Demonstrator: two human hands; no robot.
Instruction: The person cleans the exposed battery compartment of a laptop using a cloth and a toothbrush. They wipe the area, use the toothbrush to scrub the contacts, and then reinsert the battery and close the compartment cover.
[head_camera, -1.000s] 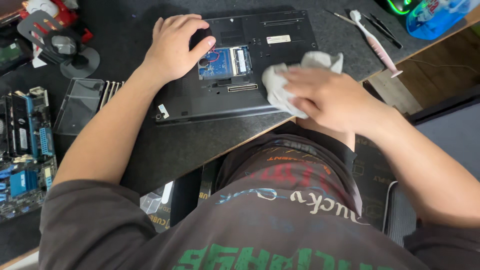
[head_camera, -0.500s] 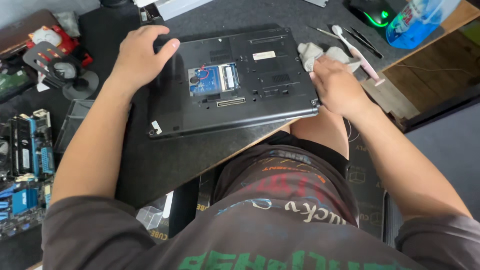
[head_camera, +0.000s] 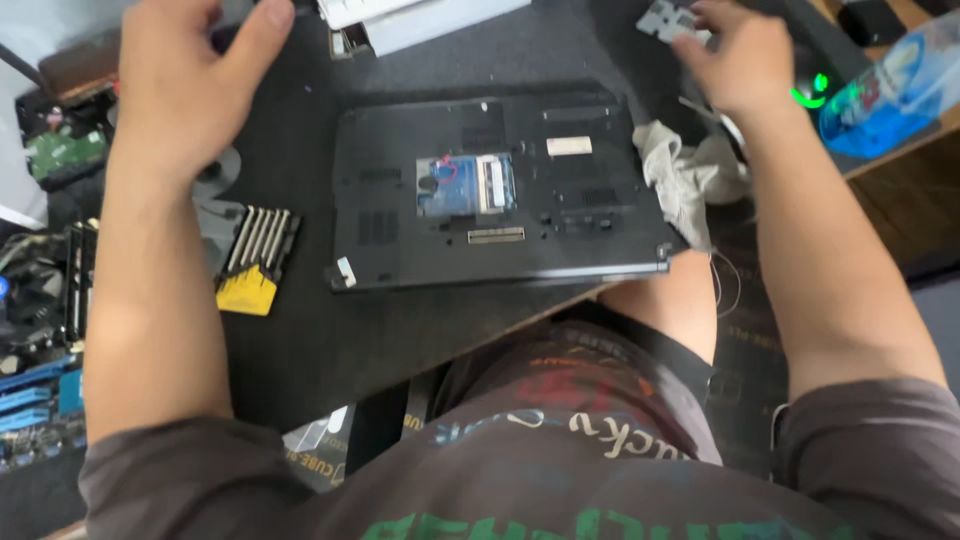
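Laptop (head_camera: 500, 190), one of them, lying bottom-up on the dark bench (head_camera: 330, 340), its front edge close to the near edge of the bench. One small hatch is open in its underside and you can see the blue memory board (head_camera: 465, 184) in there. Neither hand is on it right now. Left hand (head_camera: 185, 85) is up over the far-left part of the bench, fingers spread loose, nothing in it as far as I can see. Right hand (head_camera: 735, 55) is at the far-right side with its fingers on one small flat grey cover plate (head_camera: 672, 20), though I can't tell how firmly it's got it. One crumpled white cloth (head_camera: 690, 175) sits right against the laptop's right edge. One yellow-based rack of screwdriver bits (head_camera: 255, 260) is left of the laptop, and one blue plastic bottle (head_camera: 890, 95) lies near the far-right corner.
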